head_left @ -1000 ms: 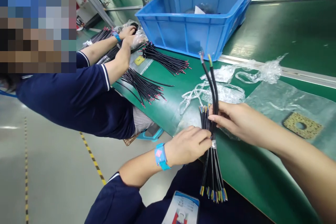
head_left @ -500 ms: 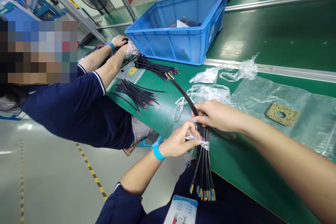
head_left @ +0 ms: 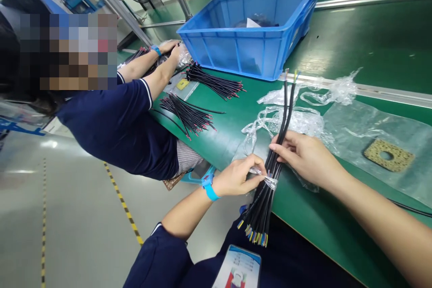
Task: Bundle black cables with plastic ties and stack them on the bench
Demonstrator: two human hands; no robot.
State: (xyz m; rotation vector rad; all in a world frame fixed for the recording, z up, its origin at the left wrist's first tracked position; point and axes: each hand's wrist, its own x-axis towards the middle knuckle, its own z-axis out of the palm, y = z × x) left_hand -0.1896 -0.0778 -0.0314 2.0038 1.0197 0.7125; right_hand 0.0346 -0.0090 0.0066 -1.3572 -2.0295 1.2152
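A bundle of black cables [head_left: 267, 204] with yellow, blue and brown wire ends slants over the table's front edge. Clear plastic wrap [head_left: 271, 182] is wound round its middle. My left hand [head_left: 241, 175], with a blue wristband, pinches the loose end of this wrap. Higher up, my right hand [head_left: 300, 155] is closed round the black cables between thumb and fingers, and a few cable ends stick out above it. Behind the bundle lies a crumpled heap of clear plastic [head_left: 305, 121].
A blue crate [head_left: 232, 49] stands at the back. Two piles of black cables [head_left: 189, 114] lie to the left, near a co-worker's arms [head_left: 141, 69]. On the right, a yellowish speckled pad with a hole [head_left: 393, 155] rests on a clear plastic bag [head_left: 353, 121].
The view has shifted, so the surroundings sit further right. The cable bundle has tilted, its upper ends swinging right to point away from me. Both hands keep their grip.
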